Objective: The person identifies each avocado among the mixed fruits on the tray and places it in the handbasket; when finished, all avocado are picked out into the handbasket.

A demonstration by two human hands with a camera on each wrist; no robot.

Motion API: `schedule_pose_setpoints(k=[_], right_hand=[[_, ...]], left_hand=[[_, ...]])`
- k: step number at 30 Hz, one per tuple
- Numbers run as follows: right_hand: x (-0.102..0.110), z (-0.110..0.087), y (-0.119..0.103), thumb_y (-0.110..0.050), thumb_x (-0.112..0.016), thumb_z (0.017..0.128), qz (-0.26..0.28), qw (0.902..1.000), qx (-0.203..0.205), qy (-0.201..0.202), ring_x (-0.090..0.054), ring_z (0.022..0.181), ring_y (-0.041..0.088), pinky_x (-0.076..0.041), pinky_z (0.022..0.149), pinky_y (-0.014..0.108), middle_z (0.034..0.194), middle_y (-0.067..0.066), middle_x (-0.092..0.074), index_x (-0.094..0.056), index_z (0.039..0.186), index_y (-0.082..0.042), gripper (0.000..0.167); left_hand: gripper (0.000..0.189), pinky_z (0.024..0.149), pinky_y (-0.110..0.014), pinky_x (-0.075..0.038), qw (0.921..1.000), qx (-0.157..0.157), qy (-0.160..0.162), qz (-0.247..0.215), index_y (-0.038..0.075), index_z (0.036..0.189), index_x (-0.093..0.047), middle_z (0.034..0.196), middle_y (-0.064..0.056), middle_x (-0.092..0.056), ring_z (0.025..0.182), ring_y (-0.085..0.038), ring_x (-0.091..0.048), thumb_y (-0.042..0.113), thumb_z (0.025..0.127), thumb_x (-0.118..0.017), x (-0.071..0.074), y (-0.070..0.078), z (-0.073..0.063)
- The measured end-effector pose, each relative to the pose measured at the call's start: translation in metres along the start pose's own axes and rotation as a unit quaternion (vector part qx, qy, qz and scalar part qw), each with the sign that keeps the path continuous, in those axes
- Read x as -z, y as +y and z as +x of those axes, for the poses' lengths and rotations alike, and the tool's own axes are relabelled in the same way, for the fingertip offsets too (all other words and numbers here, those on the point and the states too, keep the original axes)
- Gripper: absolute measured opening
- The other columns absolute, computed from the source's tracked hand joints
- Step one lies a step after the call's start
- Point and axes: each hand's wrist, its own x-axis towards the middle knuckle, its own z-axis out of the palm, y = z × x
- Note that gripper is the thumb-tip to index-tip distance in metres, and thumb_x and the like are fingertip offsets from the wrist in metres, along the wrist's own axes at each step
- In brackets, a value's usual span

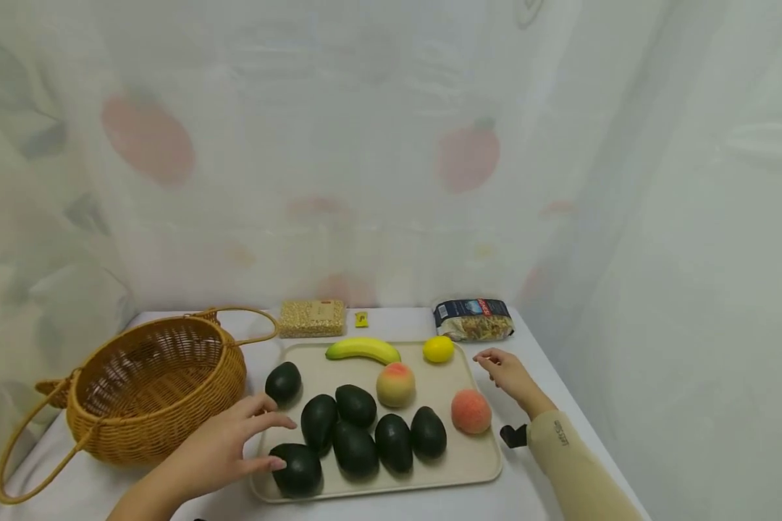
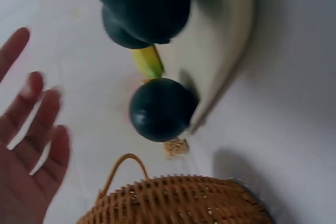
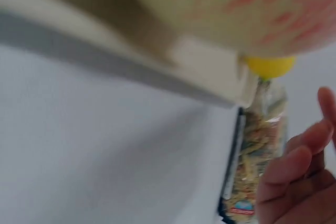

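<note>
At about eight o'clock on the tray (image 1: pixel 433 388), a dark avocado (image 1: pixel 302 474) lay right by the left grip (image 1: pixel 224 445), touching or not I couldn't tell; with fingers spread and nothing held, it looked mid-reach. Between two and three o'clock, just outside the tray, the right grip (image 1: pixel 510 375) hung loosely bent, empty. Next, I judged, the left needed to curl round that avocado.
</note>
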Motion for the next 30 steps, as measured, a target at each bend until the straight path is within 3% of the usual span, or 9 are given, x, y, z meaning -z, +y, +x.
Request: schedule_pose_setpoints(k=[3, 7, 14, 19, 25, 30], right_hand=[[-0.004, 0.013, 0.007, -0.020, -0.059, 0.109, -0.020, 0.9994, 0.006, -0.029, -0.051, 0.078, 0.025, -0.045, 0.065, 0.034, 0.096, 0.020, -0.060, -0.069, 0.128, 0.000, 0.028], [-0.010, 0.024, 0.020, -0.015, -0.065, 0.105, -0.039, 0.9980, 0.007, -0.048, -0.048, 0.070, 0.021, -0.039, 0.061, 0.031, 0.084, 0.011, -0.056, -0.071, 0.123, -0.004, 0.023], [-0.018, 0.030, 0.043, -0.011, -0.067, 0.102, -0.037, 0.9973, -0.005, -0.063, -0.050, 0.073, 0.019, -0.041, 0.065, 0.030, 0.083, 0.006, -0.055, -0.073, 0.120, -0.007, 0.020], [-0.019, 0.028, 0.047, -0.011, -0.068, 0.103, -0.025, 0.9980, -0.003, -0.058, -0.050, 0.078, 0.019, -0.042, 0.070, 0.031, 0.088, 0.006, -0.059, -0.073, 0.121, -0.006, 0.020], [-0.019, 0.027, 0.045, -0.010, -0.067, 0.103, -0.024, 0.9982, -0.001, -0.055, -0.051, 0.075, 0.018, -0.043, 0.068, 0.028, 0.084, 0.004, -0.058, -0.073, 0.122, -0.006, 0.020], [-0.019, 0.027, 0.044, -0.009, -0.066, 0.104, -0.030, 0.9979, 0.007, -0.058, -0.050, 0.076, 0.018, -0.043, 0.069, 0.028, 0.084, 0.004, -0.057, -0.072, 0.122, -0.004, 0.020]], left_hand=[[0.070, 0.085, -0.040, -0.055, 0.9983, 0.033, -0.047, -0.005, 0.032, 0.135, -0.062, 0.124, 0.016, -0.053, 0.105, -0.010, -0.060, 0.063, 0.077, -0.086, -0.007, -0.003, -0.005], [0.076, 0.087, -0.051, -0.055, 0.9906, 0.074, -0.112, -0.027, 0.025, 0.128, -0.061, 0.130, 0.007, -0.055, 0.111, -0.020, -0.062, 0.069, 0.073, -0.085, -0.016, -0.004, -0.009], [0.060, 0.077, -0.037, -0.053, 0.9881, 0.041, -0.137, -0.058, 0.033, 0.125, -0.065, 0.116, 0.014, -0.050, 0.096, -0.005, -0.055, 0.065, 0.078, -0.083, -0.032, -0.008, -0.010], [0.065, 0.077, -0.038, -0.052, 0.9859, 0.045, -0.152, -0.054, 0.031, 0.134, -0.065, 0.118, 0.013, -0.053, 0.096, -0.004, -0.056, 0.065, 0.081, -0.081, -0.037, -0.007, -0.011], [0.066, 0.081, -0.041, -0.055, 0.9843, 0.082, -0.153, -0.033, 0.026, 0.132, -0.064, 0.121, 0.013, -0.057, 0.101, -0.007, -0.060, 0.068, 0.084, -0.077, -0.043, -0.001, -0.010], [0.069, 0.088, -0.045, -0.055, 0.9723, 0.140, -0.182, -0.043, 0.021, 0.127, -0.062, 0.116, 0.012, -0.063, 0.103, -0.010, -0.063, 0.072, 0.083, -0.075, -0.046, 0.006, -0.009]])
